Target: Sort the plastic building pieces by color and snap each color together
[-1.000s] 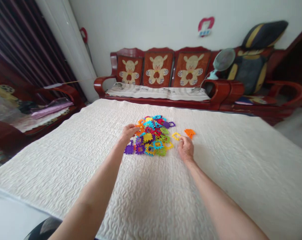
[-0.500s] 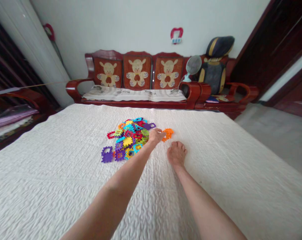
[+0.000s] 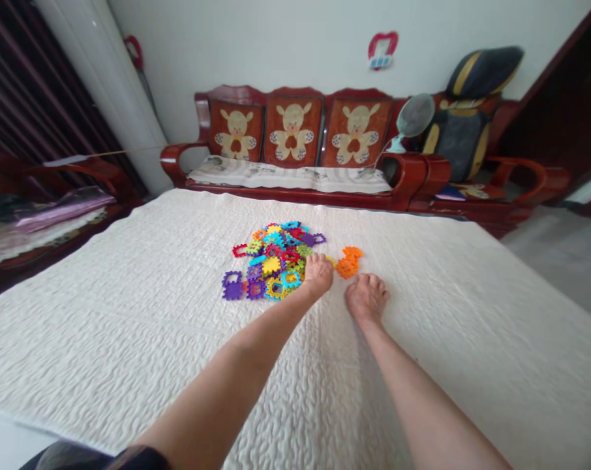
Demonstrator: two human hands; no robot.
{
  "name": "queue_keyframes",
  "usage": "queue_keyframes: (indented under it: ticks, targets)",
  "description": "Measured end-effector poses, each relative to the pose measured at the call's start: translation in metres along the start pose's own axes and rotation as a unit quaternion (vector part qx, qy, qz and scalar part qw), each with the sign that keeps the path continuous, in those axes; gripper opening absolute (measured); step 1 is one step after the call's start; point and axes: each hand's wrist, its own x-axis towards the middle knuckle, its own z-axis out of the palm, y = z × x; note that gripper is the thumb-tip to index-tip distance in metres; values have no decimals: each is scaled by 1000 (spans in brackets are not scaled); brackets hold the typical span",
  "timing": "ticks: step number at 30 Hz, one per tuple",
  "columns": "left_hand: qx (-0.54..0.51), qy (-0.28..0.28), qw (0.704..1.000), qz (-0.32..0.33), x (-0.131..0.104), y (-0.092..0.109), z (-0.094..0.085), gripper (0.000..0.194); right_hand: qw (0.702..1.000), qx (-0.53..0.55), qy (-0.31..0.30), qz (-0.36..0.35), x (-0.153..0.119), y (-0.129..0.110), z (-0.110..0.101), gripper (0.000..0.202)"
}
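A pile of colourful toothed plastic pieces, solid squares and open frames, lies on a white quilted cover. My left hand is low at the pile's right edge with its fingers bent. The edge of a yellow piece shows at that hand's right side; the fingertips are hidden. Several orange toothed pieces lie just right of it, apart from the pile. Below them my right hand rests palm down on the cover, fingers loosely bent and a little apart, with nothing visible in them.
Behind the covered surface stands a red wooden sofa with bear cushions. A small fan and a seat with a dark backrest are at the right. Another wooden seat stands at the left.
My left hand has drawn back from the orange pieces towards the pile, and a yellow edge now shows beside it. My right hand stays on the cover. The view has turned left.
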Motion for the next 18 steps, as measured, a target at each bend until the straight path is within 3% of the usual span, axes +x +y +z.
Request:
queue_keyframes:
  ticks: [3,8,11,15,18]
  targets:
    - [-7,28,999,-20,-10,-8,-5,35,1000,3,1,2,1,0,2,28]
    - [-83,149,985,-8,-46,-43,-14,38,1000,5,7,3,1,0,3,29]
    - [-114,200,969,-88,-71,-76,-21,37,1000,3,2,1,2,1,4,28]
    - [-111,178,953,-219,-97,-122,-26,41,1000,1,-10,5,3,2,6,27]
    - [-88,131,956,-249,-113,-148,-24,38,1000,19,-6,-7,4,5,7,29]
